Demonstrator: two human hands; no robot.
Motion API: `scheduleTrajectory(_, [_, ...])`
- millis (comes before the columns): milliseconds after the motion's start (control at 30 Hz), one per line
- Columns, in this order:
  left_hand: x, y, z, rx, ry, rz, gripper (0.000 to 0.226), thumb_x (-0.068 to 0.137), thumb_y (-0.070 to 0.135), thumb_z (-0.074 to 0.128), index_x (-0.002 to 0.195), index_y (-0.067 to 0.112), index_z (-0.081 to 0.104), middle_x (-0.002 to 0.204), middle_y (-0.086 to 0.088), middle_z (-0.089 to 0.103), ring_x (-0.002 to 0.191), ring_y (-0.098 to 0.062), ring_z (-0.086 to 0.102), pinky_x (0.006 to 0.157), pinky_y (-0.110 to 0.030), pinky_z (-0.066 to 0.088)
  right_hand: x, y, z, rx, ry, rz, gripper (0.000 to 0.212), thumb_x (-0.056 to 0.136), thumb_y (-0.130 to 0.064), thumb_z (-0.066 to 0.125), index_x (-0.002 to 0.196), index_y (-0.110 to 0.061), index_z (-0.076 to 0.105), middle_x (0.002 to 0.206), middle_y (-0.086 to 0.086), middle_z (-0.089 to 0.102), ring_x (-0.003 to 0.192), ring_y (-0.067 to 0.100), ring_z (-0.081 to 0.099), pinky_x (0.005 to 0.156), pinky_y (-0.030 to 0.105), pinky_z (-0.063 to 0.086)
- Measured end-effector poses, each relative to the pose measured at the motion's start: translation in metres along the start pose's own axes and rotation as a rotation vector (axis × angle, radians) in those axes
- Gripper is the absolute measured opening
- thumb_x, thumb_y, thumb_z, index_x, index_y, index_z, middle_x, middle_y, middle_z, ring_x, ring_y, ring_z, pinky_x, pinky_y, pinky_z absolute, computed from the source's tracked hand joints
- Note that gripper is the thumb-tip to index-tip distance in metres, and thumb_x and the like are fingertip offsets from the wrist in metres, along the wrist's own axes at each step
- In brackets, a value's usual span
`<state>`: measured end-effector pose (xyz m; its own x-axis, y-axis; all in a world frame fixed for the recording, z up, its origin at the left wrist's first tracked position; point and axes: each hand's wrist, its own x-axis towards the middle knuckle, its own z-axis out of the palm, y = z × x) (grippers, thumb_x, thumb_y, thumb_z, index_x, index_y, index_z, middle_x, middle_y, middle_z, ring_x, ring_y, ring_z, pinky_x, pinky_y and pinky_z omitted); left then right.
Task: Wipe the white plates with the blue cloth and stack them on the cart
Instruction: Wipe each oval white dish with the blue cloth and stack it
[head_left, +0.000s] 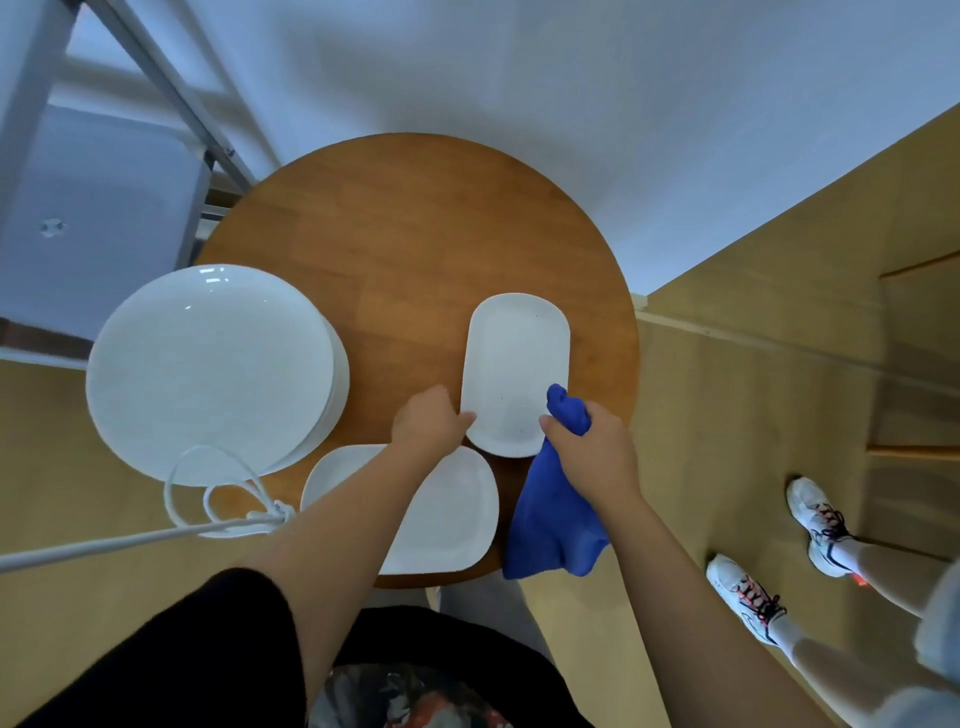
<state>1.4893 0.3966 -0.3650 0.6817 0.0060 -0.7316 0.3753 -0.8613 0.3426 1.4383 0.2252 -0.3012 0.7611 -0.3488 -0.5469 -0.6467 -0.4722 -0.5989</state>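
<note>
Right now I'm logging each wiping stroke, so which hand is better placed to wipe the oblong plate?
The right hand: it already grips the blue cloth at the oblong plate's near right edge. The left hand holds no cloth; it pinches the plate's near left rim, steadying it.

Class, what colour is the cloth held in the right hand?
Blue: the cloth, gripped by the right hand, shows in the head view.

Both forearms reach forward, left hand (428, 423) and right hand (592, 449) with curled fingers
</note>
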Motion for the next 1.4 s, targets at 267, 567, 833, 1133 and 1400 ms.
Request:
scheduleTrajectory(267, [0.027,0.008,0.019,-0.183,-0.056,-0.064,0.019,0.097,0.021,0.049,0.113,0.011,0.05,0.112,-0.009,0.058,0.087,-0.02,0.052,0.072,-0.031,0.044,0.031,-0.014,-0.004,0.084,0.051,-0.1,0.033,0.087,-0.029,0.065,0.064,-0.025,0.041,0.062,-0.009,0.043,0.056,0.007,0.042,0.055,0.019,0.035])
scheduleTrajectory(567, [0.03,0.003,0.005,-0.076,0.12,0.022,0.026,0.101,0.017,0.042,0.113,0.004,0.061,0.111,-0.014,0.062,0.09,-0.022,0.057,0.079,-0.029,0.049,0.033,-0.013,-0.002,0.101,0.077,-0.139,0.038,0.086,-0.028,0.066,0.061,-0.027,0.038,0.066,-0.006,0.041,0.059,0.011,0.041,0.06,0.026,0.035])
scheduleTrajectory(833, [0.027,0.006,0.004,0.042,0.171,-0.008,0.02,0.098,0.015,0.05,0.113,0.006,0.059,0.111,-0.014,0.059,0.093,-0.024,0.061,0.086,-0.03,0.053,0.032,-0.012,0.003,0.098,0.051,-0.145,0.033,0.087,-0.029,0.065,0.065,-0.029,0.041,0.078,0.002,0.047,0.063,0.01,0.045,0.062,0.024,0.037])
scheduleTrajectory(1133, [0.025,0.012,0.0,0.081,0.178,-0.006,0.018,0.095,0.01,0.054,0.113,0.007,0.055,0.103,-0.011,0.06,0.079,-0.019,0.056,0.077,-0.029,0.052,0.03,-0.011,0.004,0.081,0.05,-0.14,0.032,0.088,-0.03,0.064,0.065,-0.028,0.041,0.077,0.002,0.047,0.065,0.012,0.045,0.061,0.023,0.036])
scheduleTrajectory(1400, [0.022,0.017,-0.007,-0.026,0.196,-0.077,0.023,0.092,0.015,0.057,0.109,0.013,0.041,0.092,-0.006,0.053,0.076,-0.018,0.056,0.062,-0.027,0.048,0.029,-0.01,0.006,0.111,0.035,-0.133,0.03,0.087,-0.029,0.065,0.066,-0.026,0.045,0.072,-0.002,0.048,0.062,0.01,0.046,0.059,0.02,0.037])
